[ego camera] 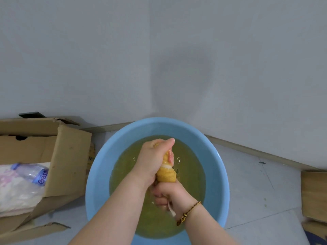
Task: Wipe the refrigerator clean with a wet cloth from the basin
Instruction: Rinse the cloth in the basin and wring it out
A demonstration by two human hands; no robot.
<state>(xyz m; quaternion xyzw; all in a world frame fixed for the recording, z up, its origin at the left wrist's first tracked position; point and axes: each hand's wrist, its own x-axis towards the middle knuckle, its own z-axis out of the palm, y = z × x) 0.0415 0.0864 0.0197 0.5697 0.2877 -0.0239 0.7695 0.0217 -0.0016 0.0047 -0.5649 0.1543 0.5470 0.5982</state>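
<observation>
A round light-blue basin [99, 167] stands on the floor in the room's corner, holding yellowish-green water. Over the water I hold a yellow cloth [167, 175] twisted into a tight roll. My left hand [154, 159] is shut around its far end. My right hand [167, 195], with a braided bracelet at the wrist, is shut around its near end, and a pale strip hangs below that hand. Both hands cover most of the cloth. The refrigerator is not in view.
An open cardboard box [67, 156] lies on its side at the left, with a plastic bottle [32, 172] and white plastic bags inside. More cardboard [314, 193] sits at the right edge. Grey walls meet just behind the basin.
</observation>
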